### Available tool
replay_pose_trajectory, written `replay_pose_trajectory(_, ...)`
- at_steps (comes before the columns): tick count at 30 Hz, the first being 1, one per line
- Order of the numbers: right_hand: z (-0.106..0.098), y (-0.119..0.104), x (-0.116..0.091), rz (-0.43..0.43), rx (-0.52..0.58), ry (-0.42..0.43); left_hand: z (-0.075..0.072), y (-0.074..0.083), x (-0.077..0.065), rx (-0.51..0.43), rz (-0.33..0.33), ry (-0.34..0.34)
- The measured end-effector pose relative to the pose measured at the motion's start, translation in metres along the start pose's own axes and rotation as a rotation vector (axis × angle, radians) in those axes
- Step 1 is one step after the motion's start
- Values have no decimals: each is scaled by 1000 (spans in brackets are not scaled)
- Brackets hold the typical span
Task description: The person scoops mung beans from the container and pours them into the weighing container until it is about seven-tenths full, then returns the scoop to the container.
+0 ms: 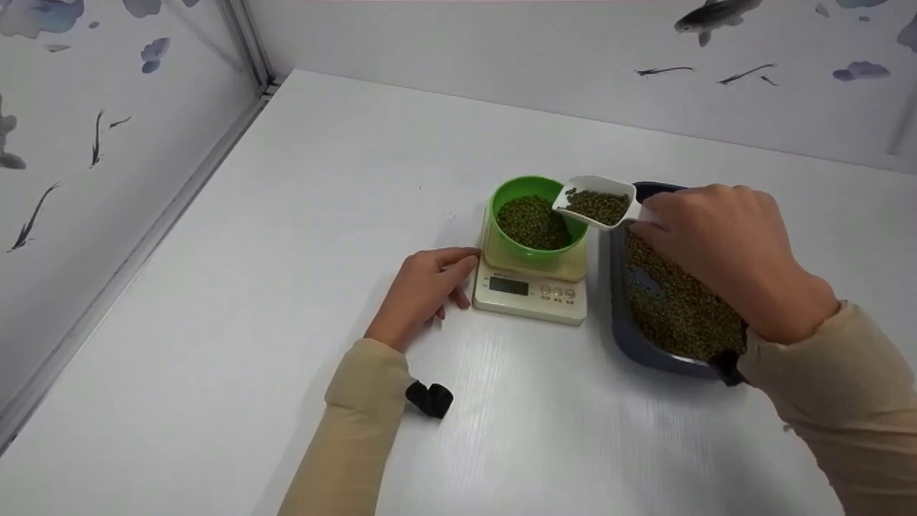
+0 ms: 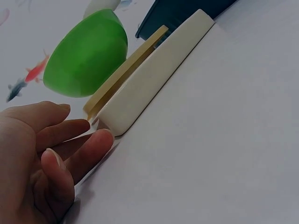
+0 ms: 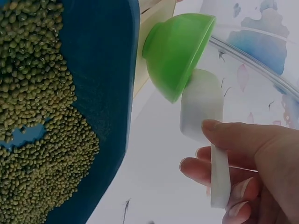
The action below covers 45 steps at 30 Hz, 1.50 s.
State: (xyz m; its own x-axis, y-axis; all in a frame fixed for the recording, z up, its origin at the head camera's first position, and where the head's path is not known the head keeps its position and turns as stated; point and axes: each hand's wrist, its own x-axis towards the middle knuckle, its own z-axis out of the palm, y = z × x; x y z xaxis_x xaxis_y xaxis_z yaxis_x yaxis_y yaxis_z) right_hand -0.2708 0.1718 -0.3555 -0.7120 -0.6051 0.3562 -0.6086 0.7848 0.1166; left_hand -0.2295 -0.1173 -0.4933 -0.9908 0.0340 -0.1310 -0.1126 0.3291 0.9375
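My right hand point(image 1: 731, 251) grips the handle of a white scoop point(image 1: 599, 202) partly filled with green mung beans. The scoop's front lip overlaps the right rim of a green bowl point(image 1: 529, 185), which holds more mung beans point(image 1: 530, 221). That bowl stands on the cream platform of a kitchen scale point(image 1: 530, 294); no digits are readable on its display. My left hand point(image 1: 428, 287) lies at the scale's left side, fingertips right at its edge. In the left wrist view those fingers point(image 2: 96, 147) are loosely bent and hold nothing.
A dark blue tub point(image 1: 622, 322) of mung beans stands right of the scale, under my right forearm. The tabletop point(image 1: 286, 215) is white, with white walls point(image 1: 501, 57) behind and to the left, printed with fish.
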Motion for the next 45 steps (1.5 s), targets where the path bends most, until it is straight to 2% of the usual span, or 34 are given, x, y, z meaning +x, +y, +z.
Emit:
replay_pose_trajectory(8, -1, -3, 2, -32, -28, 66, 0, -1, 0, 2, -6, 2)
replay_pose_trajectory(25, -2, -7, 13, -46, -40, 124, -1, 1, 0, 8, -1, 6)
replay_pose_trajectory(36, -1, -9, 13, -45, -54, 99, 0, 1, -1, 4, -16, 6)
replay_pose_trajectory(45, 1, -9, 13, -29, -46, 135, -1, 2, -1, -11, -24, 2)
